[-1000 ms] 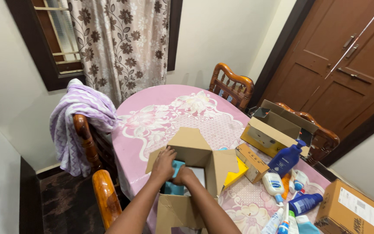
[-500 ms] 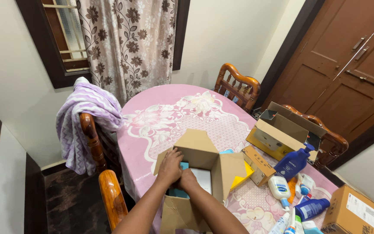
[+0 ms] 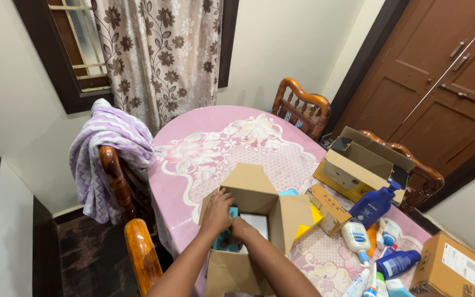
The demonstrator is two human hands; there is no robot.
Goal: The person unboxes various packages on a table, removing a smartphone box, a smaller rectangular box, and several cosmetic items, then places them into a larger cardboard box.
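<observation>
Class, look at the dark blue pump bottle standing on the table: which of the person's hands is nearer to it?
The right hand. It sits inside the open cardboard box, on the side toward the dark blue pump bottle. The left hand is at the box's far side, farther from the bottle.

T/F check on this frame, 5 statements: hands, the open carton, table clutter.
1. Both hands, left hand and right hand, are inside the open cardboard box. True.
2. A teal item shows in the box under the hands. True.
3. The dark blue pump bottle lies flat. False: it stands upright.
4. The tablecloth is plain green. False: pink with a floral print.
5. A purple towel hangs over a chair. True.
</observation>
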